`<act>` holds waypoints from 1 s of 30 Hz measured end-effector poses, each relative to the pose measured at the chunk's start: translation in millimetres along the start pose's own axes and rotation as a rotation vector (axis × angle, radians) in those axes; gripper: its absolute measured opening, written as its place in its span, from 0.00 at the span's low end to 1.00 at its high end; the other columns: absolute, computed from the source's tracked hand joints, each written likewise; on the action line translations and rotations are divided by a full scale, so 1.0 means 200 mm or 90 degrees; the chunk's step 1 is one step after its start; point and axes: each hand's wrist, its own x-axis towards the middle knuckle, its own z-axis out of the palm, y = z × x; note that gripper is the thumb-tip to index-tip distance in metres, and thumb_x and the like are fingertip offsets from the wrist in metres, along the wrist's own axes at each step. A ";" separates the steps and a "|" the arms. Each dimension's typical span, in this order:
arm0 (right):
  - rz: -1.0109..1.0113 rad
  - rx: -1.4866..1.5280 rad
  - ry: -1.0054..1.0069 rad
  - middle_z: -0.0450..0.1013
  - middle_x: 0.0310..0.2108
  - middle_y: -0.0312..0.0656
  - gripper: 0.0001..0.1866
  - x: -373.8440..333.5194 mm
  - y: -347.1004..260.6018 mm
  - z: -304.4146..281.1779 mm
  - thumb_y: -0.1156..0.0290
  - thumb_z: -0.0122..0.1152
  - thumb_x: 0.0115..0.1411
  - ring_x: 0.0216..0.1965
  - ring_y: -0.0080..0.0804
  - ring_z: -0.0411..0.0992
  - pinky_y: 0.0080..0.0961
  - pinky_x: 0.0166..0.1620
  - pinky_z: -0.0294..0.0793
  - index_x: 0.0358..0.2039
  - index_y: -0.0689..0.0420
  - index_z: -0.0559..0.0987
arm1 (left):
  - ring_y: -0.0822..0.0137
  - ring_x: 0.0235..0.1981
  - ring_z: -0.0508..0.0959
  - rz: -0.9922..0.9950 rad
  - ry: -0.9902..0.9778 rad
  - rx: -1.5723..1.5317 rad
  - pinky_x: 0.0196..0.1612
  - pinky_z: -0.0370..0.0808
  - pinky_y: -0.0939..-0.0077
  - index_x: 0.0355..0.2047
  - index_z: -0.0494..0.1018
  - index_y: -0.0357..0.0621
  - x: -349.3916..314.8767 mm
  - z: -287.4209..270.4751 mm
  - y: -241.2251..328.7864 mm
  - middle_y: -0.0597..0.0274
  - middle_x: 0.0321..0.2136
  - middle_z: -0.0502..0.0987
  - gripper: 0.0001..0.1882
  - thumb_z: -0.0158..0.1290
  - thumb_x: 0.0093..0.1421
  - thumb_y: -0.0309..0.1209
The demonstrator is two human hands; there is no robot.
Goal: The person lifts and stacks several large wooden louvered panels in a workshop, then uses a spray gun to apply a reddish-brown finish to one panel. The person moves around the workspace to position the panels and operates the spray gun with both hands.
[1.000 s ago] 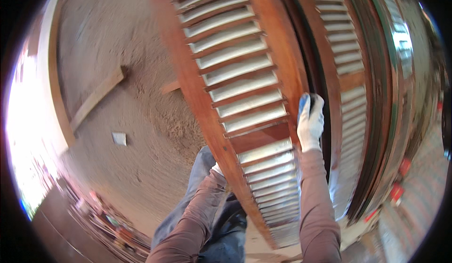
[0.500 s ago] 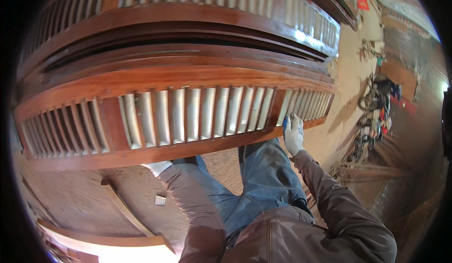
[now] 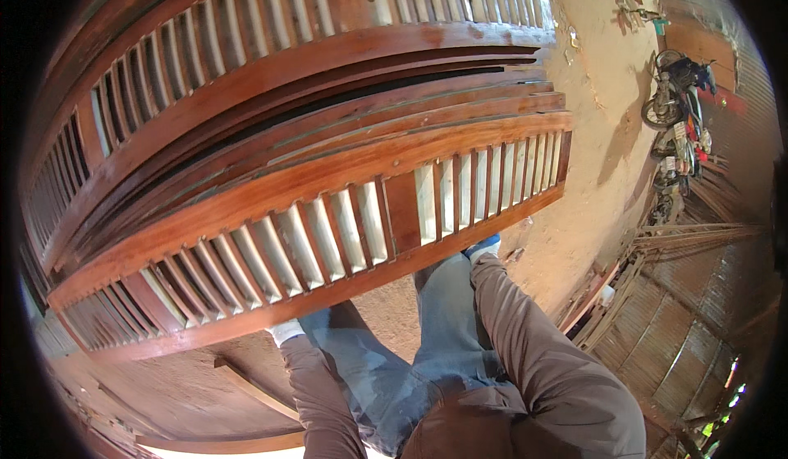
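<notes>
A long reddish-brown louvered wooden panel (image 3: 402, 208), a shutter or door leaf with pale gaps between its slats, lies across in front of me, slanting down to the left. My left hand (image 3: 286, 330), in a whitish glove, grips its near edge from below, left of the middle. Farther right, my right hand (image 3: 483, 248), in a white and blue glove, holds the same edge from underneath. The fingers of both hands are mostly hidden by the panel.
Behind the panel stands a stack of similar brown louvered panels (image 3: 345, 48). Motorbikes (image 3: 673, 106) are parked far right, with timber strips (image 3: 698, 233) nearby. Several lengths of wood (image 3: 254, 389) lie on the floor at lower left.
The panel's left end has come down and nearer, and the panel now slants more. My right hand has gone from the panel's front, over the slats, to beneath its near edge. The view has shifted.
</notes>
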 end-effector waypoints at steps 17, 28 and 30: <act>0.053 0.127 -0.170 0.75 0.39 0.39 0.19 0.25 -0.02 -0.05 0.47 0.39 0.73 0.37 0.46 0.77 0.56 0.41 0.78 0.48 0.43 0.74 | 0.51 0.68 0.57 0.067 0.021 0.083 0.63 0.61 0.43 0.68 0.59 0.61 -0.08 0.03 -0.10 0.61 0.69 0.58 0.42 0.39 0.60 0.69; 0.066 0.131 -0.196 0.75 0.38 0.38 0.21 0.25 0.03 0.03 0.43 0.41 0.69 0.39 0.44 0.73 0.51 0.43 0.75 0.42 0.45 0.75 | 0.48 0.71 0.54 0.028 0.020 0.177 0.64 0.58 0.39 0.69 0.57 0.64 -0.19 0.03 -0.03 0.61 0.71 0.55 0.45 0.39 0.57 0.72; 0.161 0.145 -0.105 0.75 0.39 0.38 0.24 0.11 -0.03 0.32 0.39 0.42 0.67 0.41 0.46 0.73 0.53 0.45 0.74 0.41 0.45 0.76 | 0.48 0.71 0.53 0.042 0.048 0.231 0.64 0.58 0.38 0.69 0.57 0.64 -0.29 -0.16 0.05 0.61 0.72 0.54 0.46 0.39 0.57 0.73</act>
